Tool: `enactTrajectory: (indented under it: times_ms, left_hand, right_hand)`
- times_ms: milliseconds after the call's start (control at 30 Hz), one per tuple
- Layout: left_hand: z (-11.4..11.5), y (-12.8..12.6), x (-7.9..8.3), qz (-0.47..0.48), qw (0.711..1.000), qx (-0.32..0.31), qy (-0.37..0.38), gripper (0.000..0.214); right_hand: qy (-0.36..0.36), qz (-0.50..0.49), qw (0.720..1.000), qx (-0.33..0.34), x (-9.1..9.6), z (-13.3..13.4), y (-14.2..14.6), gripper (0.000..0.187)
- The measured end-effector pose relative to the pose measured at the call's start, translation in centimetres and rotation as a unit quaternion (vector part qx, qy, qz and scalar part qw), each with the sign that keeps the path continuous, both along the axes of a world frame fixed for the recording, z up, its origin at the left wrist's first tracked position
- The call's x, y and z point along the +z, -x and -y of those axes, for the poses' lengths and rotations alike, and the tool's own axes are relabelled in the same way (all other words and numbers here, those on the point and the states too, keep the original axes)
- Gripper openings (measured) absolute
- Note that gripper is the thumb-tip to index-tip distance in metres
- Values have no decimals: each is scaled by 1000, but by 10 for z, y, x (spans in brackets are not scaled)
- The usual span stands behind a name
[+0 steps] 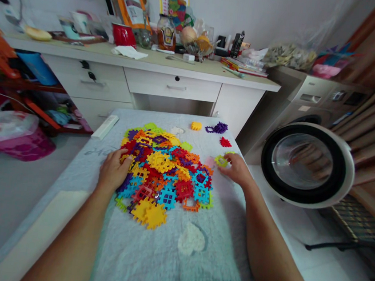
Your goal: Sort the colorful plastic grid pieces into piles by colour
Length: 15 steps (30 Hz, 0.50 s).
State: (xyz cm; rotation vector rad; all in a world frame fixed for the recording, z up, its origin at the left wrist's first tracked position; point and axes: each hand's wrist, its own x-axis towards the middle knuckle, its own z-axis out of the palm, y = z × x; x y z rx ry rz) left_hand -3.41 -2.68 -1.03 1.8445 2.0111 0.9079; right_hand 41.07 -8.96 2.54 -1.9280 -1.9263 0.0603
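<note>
A mixed pile of notched plastic interlocking tiles [160, 162] in yellow, blue, red, orange, purple and green covers the middle of the table. My left hand [114, 171] rests at the pile's left edge, its fingers and thumb closed around a yellow tile [128, 157]. To the right of the pile, my right hand [237, 170] pinches a lime green tile [220, 161] low over the cloth. Beyond that hand lie a small red stack [225, 142], a purple group of tiles [221, 127] and a yellow stack [196, 126], each apart from the pile.
A pale cloth [174, 264] covers the table. A white long box [105, 127] lies at its far left corner. Behind stands a white cabinet [176, 85] with jars and clutter on top. The open washing machine door [308, 164] juts out at right; a pink bin [23, 141] stands left.
</note>
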Motion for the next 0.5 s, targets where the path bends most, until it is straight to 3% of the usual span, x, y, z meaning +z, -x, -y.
enactTrajectory:
  times_ms: [100, 200, 367, 500]
  left_hand:
    - [0, 0, 0, -4, 1000, -2, 0, 51]
    - [0, 0, 0, -8, 1000, -1, -1, 50]
    - [-1, 1, -2, -10, 1000, 2, 0, 49]
    - [-2, 2, -3, -11, 1000, 2, 1, 49]
  right_hand:
    - [-73, -17, 991, -115, -4, -5, -12, 38]
    - [-98, -23, 976, -194, -14, -11, -22, 40]
    - [-107, -18, 970, -219, -30, -16, -28, 42]
    - [-96, -14, 970, -224, -32, -18, -29, 43]
